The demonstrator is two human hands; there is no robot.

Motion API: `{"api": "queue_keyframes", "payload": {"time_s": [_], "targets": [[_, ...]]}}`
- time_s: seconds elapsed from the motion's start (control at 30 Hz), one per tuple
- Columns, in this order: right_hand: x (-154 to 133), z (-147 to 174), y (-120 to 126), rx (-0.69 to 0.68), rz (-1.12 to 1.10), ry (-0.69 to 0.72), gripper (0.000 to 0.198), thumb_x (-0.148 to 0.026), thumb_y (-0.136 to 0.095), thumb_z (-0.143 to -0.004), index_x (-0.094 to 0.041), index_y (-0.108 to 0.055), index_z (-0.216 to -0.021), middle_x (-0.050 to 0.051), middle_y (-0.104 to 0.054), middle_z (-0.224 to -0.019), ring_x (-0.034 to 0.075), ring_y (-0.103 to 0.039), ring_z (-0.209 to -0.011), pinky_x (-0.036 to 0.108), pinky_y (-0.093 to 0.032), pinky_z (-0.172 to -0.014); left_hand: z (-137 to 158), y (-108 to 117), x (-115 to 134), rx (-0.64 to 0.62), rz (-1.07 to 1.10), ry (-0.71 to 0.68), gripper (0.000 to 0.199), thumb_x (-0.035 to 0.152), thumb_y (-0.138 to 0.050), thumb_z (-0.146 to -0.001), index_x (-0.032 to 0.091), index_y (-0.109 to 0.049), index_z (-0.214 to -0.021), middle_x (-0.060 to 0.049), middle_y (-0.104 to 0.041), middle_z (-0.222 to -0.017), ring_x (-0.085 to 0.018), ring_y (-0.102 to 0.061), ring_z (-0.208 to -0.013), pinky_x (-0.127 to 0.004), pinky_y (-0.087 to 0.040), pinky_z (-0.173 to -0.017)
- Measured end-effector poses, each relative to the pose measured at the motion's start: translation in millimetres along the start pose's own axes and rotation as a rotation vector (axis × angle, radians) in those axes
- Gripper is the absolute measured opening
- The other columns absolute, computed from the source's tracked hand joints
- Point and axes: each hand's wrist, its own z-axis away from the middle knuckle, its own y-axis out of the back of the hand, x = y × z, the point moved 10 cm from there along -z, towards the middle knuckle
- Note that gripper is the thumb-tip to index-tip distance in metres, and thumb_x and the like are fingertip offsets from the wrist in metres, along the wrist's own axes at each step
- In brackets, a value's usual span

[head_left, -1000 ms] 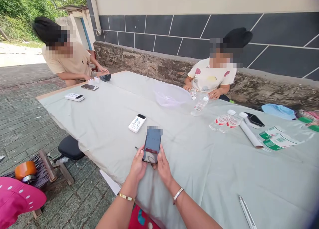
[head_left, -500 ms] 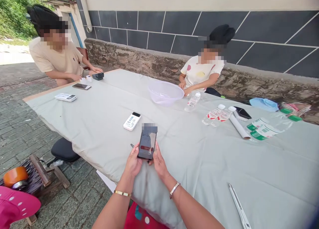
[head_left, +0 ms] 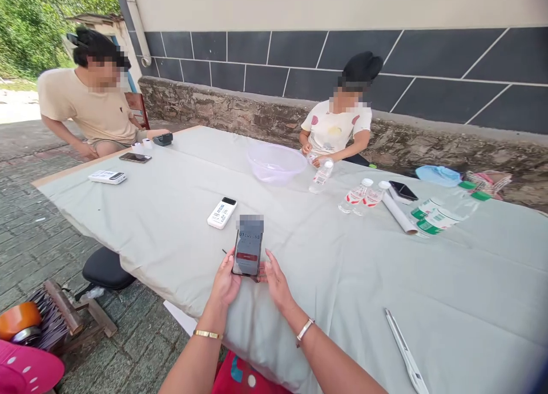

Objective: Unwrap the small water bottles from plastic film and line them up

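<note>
The right hand (head_left: 276,278) had been loosened from the phone (head_left: 247,254), its thumb lifted clear of the edge it had earlier been pressed against. The digits on the screen were shown more plainly. An arm of the person in beige (head_left: 96,111) had been withdrawn from beside the dark device (head_left: 163,139). The hands of the person in the patterned shirt (head_left: 336,125) had been brought closer together than at first.
</note>
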Motion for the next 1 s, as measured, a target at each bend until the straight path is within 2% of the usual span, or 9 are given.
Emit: {"api": "queue_keyframes", "payload": {"time_s": [0.17,0.3,0.47,0.57,0.67,0.8,1.0], "targets": [[-6.9,36.8,57.1,0.128,0.333,0.106,0.058,-0.059,-0.036,-0.089,-0.022,-0.046,-0.133,0.010,-0.061,-0.110,0.022,-0.060,-0.098,0.038,-0.051,-0.086,-1.5,5.8,0.0,0.040,0.041,-0.009,0.040,0.024,-0.061,-0.085,0.020,-0.055,-0.124,-0.008,-0.070,-0.107,-0.018,-0.067,-0.088,-0.034,-0.053,-0.080],[-4.7,81.3,121.0,0.263,0.585,0.128,0.049,-0.053,-0.036,-0.090,-0.024,-0.051,-0.126,0.009,-0.063,-0.107,0.022,-0.061,-0.092,0.038,-0.052,-0.082,-2.4,3.6,-0.5,0.013,0.031,-0.006,0.039,0.026,-0.062,-0.084,0.021,-0.057,-0.122,-0.008,-0.070,-0.108,-0.019,-0.067,-0.091,-0.037,-0.053,-0.082],[-2.4,130.5,216.7,0.461,0.807,0.035,0.049,-0.053,-0.035,-0.085,-0.023,-0.054,-0.119,0.009,-0.063,-0.103,0.022,-0.060,-0.081,0.037,-0.052,-0.074,-1.0,1.7,0.8,0.015,0.001,-0.002,0.040,0.026,-0.059,-0.086,0.020,-0.054,-0.126,-0.009,-0.070,-0.107,-0.021,-0.067,-0.092,-0.040,-0.052,-0.085],[-6.7,156.1,285.1,0.691,0.893,-0.099,0.054,-0.051,-0.031,-0.083,-0.018,-0.053,-0.120,0.012,-0.062,-0.104,0.024,-0.060,-0.080,0.039,-0.051,-0.073,-0.3,-1.8,2.1,-0.008,-0.012,-0.002,0.037,0.026,-0.060,-0.086,0.020,-0.056,-0.122,-0.008,-0.070,-0.106,-0.020,-0.067,-0.095,-0.039,-0.051,-0.088],[-3.8,177.1,334.1,0.835,0.938,-0.247,0.060,-0.049,-0.028,-0.083,-0.013,-0.052,-0.124,0.016,-0.061,-0.105,0.028,-0.060,-0.087,0.043,-0.049,-0.075,-0.1,-2.6,2.8,-0.013,-0.010,-0.002,0.033,0.025,-0.062,-0.085,0.020,-0.058,-0.117,-0.007,-0.070,-0.106,-0.019,-0.066,-0.096,-0.037,-0.051,-0.090],[12.6,195.4,358.8,0.901,0.935,-0.339,0.059,-0.046,-0.027,-0.084,-0.012,-0.053,-0.124,0.019,-0.062,-0.107,0.033,-0.060,-0.094,0.046,-0.048,-0.074,0.8,-0.2,4.0,0.023,-0.014,-0.005,0.027,0.023,-0.059,-0.086,0.020,-0.059,-0.113,-0.006,-0.071,-0.101,-0.017,-0.068,-0.091,-0.035,-0.053,-0.085],[37.2,198.8,358.4,0.873,0.947,-0.390,0.056,-0.045,-0.028,-0.084,-0.014,-0.055,-0.124,0.016,-0.062,-0.112,0.034,-0.059,-0.099,0.045,-0.048,-0.074,1.9,-0.5,7.0,0.027,-0.041,-0.019,0.030,0.021,-0.056,-0.088,0.019,-0.057,-0.118,-0.008,-0.071,-0.102,-0.019,-0.068,-0.090,-0.040,-0.053,-0.086]]}}
